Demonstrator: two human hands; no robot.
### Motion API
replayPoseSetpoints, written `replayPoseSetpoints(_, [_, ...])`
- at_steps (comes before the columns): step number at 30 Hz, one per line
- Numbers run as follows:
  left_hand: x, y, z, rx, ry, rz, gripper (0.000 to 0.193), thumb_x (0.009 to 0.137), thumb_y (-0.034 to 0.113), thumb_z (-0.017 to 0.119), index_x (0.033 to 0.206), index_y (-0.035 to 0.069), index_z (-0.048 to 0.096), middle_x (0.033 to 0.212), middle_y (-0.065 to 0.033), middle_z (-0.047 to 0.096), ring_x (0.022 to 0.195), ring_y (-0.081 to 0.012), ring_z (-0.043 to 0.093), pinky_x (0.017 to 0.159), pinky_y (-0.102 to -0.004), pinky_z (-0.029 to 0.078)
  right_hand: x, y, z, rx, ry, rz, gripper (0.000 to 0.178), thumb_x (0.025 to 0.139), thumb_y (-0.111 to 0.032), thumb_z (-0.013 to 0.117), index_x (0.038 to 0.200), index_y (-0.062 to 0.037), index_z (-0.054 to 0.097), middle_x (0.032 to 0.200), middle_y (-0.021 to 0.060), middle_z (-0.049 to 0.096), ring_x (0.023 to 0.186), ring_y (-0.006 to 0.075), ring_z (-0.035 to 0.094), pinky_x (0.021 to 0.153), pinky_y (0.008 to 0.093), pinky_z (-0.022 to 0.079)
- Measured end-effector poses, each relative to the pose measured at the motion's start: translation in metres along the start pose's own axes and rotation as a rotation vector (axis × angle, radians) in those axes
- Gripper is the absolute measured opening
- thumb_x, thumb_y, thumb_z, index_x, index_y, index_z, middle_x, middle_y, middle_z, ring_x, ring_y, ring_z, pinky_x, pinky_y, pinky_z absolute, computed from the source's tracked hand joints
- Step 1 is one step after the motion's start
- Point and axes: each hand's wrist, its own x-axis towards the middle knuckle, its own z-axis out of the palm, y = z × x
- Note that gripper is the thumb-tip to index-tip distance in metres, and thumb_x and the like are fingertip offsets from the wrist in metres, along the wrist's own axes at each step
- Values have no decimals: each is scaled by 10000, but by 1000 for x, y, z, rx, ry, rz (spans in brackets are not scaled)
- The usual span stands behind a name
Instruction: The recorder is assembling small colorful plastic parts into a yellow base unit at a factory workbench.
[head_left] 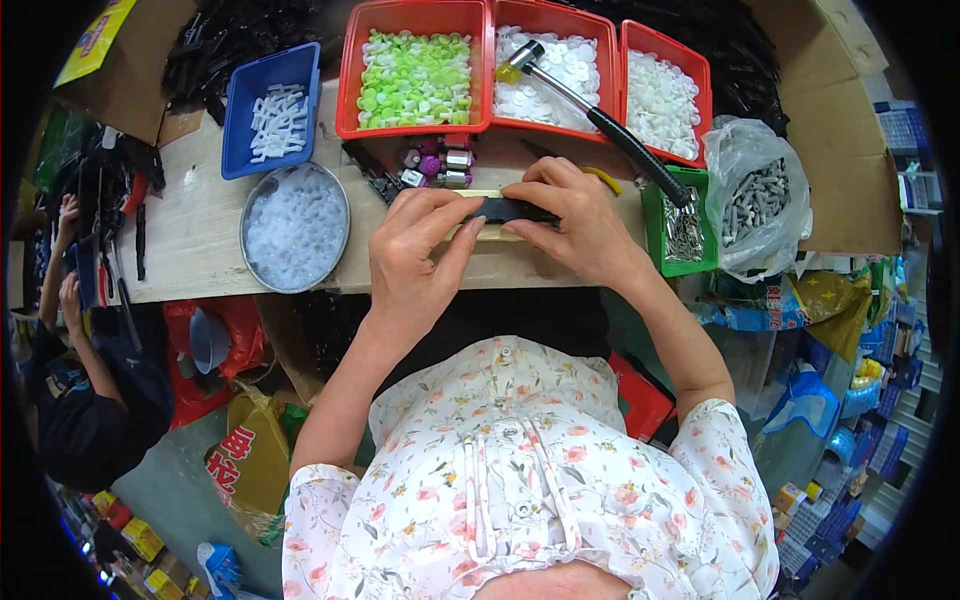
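Observation:
A dark, flat, elongated plastic part (503,209) lies over a pale yellowish block (492,235) near the table's front edge. With thumb and fingers closed, my left hand (415,245) grips the part's left end. My right hand (580,220) pinches its other end the same way, and the fingertips hide both ends. Just beyond my left fingers are several small metal cylinders with purple ends (455,160) and some black pieces (375,172). A yellow-handled tool (603,180) lies behind my right hand, partly covered by it.
Red bins hold green-white pieces (415,85), white discs (545,95) and white pieces (660,105). A hammer (600,118) lies across them. Left are a blue bin (236,130) and a round metal dish (247,250); right, a green box (690,268) and plastic bag (790,180). Another person's arms (75,300) appear far left.

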Motion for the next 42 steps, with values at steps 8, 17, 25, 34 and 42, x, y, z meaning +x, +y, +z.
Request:
replayPoseSetpoints(8, [-1,-6,3,81,-7,43,197,774,-30,732,970,-16,711,939,-133,671,889,-303,636,754,-387,517,-1,-1,2,-31,-27,-20,318,763,-124,778,1047,-10,689,939,115,593,889,292,587,749,409,466])
replayPoseSetpoints(17, [-12,-25,32,345,-207,382,338,775,20,663,1101,-68,652,1179,-195,632,1123,-352,611,922,-422,522,7,12,-32,6,21,-10,386,757,-101,771,1116,-10,664,1059,152,621,977,336,618,832,419,500])
replayPoseSetpoints(25, [-5,-29,35,389,-174,502,308,762,54,661,1043,-70,679,1122,-196,657,1060,-332,639,875,-399,534,50,66,-56,-615,14,200,247,873,-191,705,1026,1,676,937,134,616,906,314,599,784,420,486])
replayPoseSetpoints(34, [-7,-33,35,374,-140,527,306,754,64,661,1029,-69,682,1093,-190,661,1028,-324,646,851,-396,538,12,10,-81,-340,252,192,177,912,-156,670,953,-3,590,846,149,598,770,319,599,661,382,456])
replayPoseSetpoints(42, [-5,-34,36,382,-169,552,331,749,48,655,1054,-77,674,1123,-199,651,1040,-336,639,864,-409,532,-79,-26,-61,-290,-179,390,217,933,-70,613,1132,-32,535,860,228,637,738,418,641,621,479,497])
